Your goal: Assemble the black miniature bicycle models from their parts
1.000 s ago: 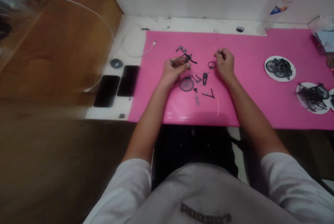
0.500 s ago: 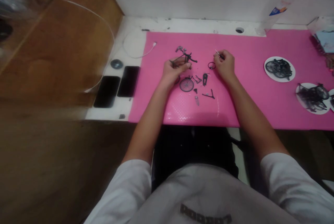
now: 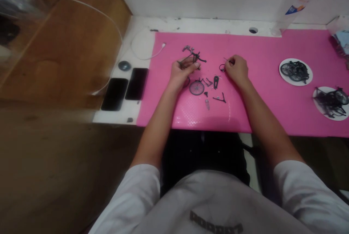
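Pinched in my left hand [image 3: 183, 73] is a dark miniature bicycle frame [image 3: 195, 57] with its handlebar end pointing up and left. My right hand [image 3: 237, 68] is closed on a small thin dark tool [image 3: 231, 61], and its fingers are beside a small black ring [image 3: 221, 67] on the pink mat [image 3: 261, 92]. Between and below my hands lie a spoked wheel [image 3: 196, 87], a black chain-guard-like part [image 3: 216, 82], a thin angled black part [image 3: 220, 98], a small black saddle-like piece [image 3: 205, 94] and a clear piece [image 3: 207, 104]. Another wheel is partly hidden by my left hand.
Two dark phones [image 3: 114, 94] and a round dark object [image 3: 124, 65] lie at the left, near a white cable [image 3: 141, 59]. On the right are white plates [image 3: 283, 77] bearing miniature bicycles. A clear bottle [image 3: 296, 7] stands at the back right.
My right hand has shifted slightly, with its fingertips closer to the small ring, and the thin tool has turned. My left hand still holds the frame. The whole view has shifted a little.
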{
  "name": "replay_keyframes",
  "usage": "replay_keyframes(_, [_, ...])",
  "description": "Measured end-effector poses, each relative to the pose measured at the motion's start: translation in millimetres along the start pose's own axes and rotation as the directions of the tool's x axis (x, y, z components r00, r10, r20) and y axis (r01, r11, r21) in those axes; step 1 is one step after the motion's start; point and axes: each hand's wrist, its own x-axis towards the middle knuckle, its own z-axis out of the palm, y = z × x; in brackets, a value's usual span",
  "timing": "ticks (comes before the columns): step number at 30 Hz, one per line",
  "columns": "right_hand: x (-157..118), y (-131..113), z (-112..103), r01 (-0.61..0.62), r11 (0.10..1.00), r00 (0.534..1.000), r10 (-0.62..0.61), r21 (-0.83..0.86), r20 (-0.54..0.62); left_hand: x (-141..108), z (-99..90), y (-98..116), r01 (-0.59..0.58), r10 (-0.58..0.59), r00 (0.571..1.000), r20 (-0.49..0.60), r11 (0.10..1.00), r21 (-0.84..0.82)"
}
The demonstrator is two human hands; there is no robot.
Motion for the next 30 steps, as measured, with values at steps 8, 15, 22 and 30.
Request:
replay_keyframes(8, [-6, -7, -5, 0.020, 0.999, 0.999, -0.018, -0.051, 0.028, 12, -20.1, -6, -0.089, 0.106, 0.988, -0.115, 0.986, 0.144])
replay_keyframes(15, [-4, -2, -1, 0.019, 0.998, 1.000, -0.017, -0.054, 0.023, 17, -38.6, -4, -0.066, 0.100, 0.987, -0.127, 0.966, 0.250])
replay_keyframes(22, [-1, 1, 9, 0.074, 0.994, 0.994, -0.080, -0.075, -0.081, 18, -56.8, -10, -0.032, 0.065, 0.991, -0.113, 0.963, 0.267])
replay_keyframes(30, [6, 16, 22, 0.119, 0.991, 0.989, -0.124, -0.065, -0.074, 29, -65.9, -34, -0.031, 0.086, 0.965, -0.246, 0.976, 0.217])
